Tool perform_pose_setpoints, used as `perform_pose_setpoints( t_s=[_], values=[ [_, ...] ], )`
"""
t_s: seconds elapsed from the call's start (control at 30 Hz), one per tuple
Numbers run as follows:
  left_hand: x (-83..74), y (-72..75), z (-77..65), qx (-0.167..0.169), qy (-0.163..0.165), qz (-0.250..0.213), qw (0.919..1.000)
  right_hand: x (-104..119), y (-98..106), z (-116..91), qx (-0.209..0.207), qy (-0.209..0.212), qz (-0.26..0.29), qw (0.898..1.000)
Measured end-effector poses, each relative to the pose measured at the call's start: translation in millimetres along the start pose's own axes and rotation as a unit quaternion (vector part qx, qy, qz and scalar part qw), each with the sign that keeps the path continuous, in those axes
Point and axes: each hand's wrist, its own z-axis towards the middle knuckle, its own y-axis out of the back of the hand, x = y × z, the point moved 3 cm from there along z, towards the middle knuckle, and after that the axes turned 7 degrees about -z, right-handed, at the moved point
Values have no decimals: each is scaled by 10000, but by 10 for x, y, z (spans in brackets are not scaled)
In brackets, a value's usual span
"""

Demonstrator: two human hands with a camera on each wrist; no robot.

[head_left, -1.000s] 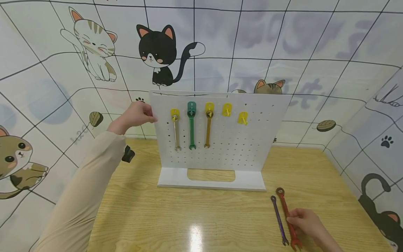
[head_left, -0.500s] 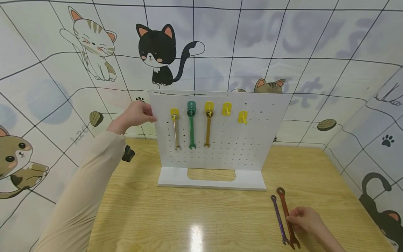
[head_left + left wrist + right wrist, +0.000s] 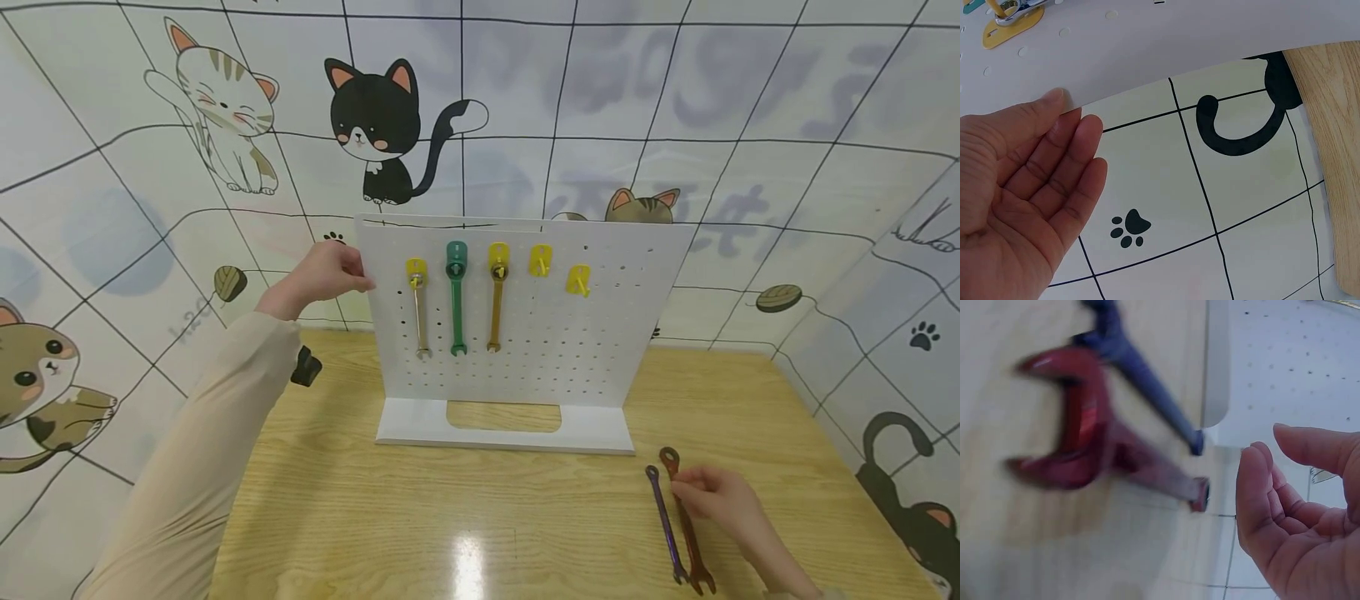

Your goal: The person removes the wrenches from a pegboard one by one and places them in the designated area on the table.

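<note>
My left hand point(image 3: 324, 273) pinches the left edge of a white pegboard point(image 3: 555, 333), thumb on its front and fingers behind. On the board hang a silver wrench point(image 3: 422, 321), a green wrench point(image 3: 457, 312) and a golden-brown wrench point(image 3: 497, 312), each on a hook. Two yellow hooks, one of them a lower hook point(image 3: 578, 282), hold nothing. At the right, my right hand point(image 3: 723, 502) hovers over a red wrench point(image 3: 1132, 456) with thumb and fingertips apart. A thinner purple wrench point(image 3: 666, 521) lies left of the red one.
The pegboard stands on a white base point(image 3: 510, 442) with a cut-out slot, on a wooden table point(image 3: 390, 525). A small black object point(image 3: 306, 367) is beside the left forearm. A cat-patterned wall covering point(image 3: 525, 100) rises behind and at both sides.
My right hand has let go of the red wrench and moved up along it toward its ring end. The red wrench has swung slightly closer to the purple one. My left hand stays put.
</note>
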Motion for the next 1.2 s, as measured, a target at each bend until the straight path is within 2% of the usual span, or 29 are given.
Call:
perform_pose_setpoints(
  t_s=[0.3,0.5,0.83,1.2],
  values=[
    [-12,1,-8,-7,-51,31,10000,307,1,72,-51,482,221,9986],
    [-22,0,-7,4,-34,46,10000,494,-31,126,-96,573,255,9980],
    [-10,0,-9,4,-32,-12,10000,738,-127,241,-140,1034,676,9922],
    [17,-5,2,0,-50,-8,10000,1065,-257,339,38,1130,1224,9860]
  ],
)
